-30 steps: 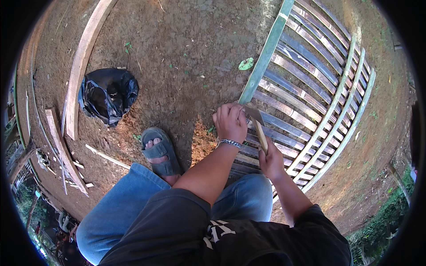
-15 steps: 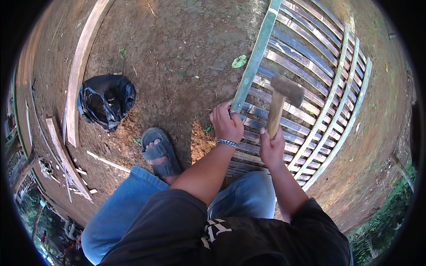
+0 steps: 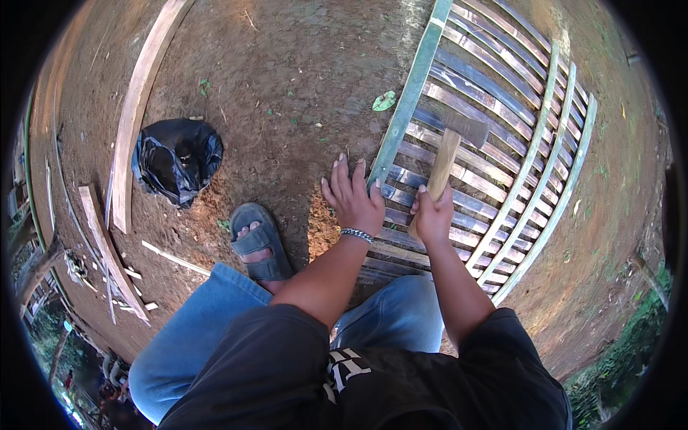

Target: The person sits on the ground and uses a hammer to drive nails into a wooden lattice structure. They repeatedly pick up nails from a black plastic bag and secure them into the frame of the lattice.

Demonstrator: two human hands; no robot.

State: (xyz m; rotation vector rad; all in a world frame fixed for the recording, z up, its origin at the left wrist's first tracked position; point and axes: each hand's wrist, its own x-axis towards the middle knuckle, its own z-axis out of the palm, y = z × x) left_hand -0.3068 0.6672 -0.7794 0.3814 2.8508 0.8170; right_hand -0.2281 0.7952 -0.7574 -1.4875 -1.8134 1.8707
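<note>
A bamboo slat panel [image 3: 494, 123] lies on the ground at the right, its dark and pale strips crossed by long rails. My right hand [image 3: 434, 215] is wrapped round the wooden handle of a hammer [image 3: 445, 165]; its blocky dark metal head is above the slats. Beside the near end of the panel's green left rail [image 3: 410, 97], my left hand [image 3: 355, 202] has its fingers spread. Its thumb is close to the rail end; whether they touch I cannot tell.
A black plastic bag [image 3: 177, 161] stands open at the left. Past it lie a long plank [image 3: 140, 100] and a shorter board [image 3: 113, 254]. My sandalled foot [image 3: 259, 244] rests on the soil, and a green leaf [image 3: 384, 100] lies beside the rail.
My left hand has let go of the rail end, spreading its fingers and shifting slightly left. The hammer, still in my right hand, has moved only a little.
</note>
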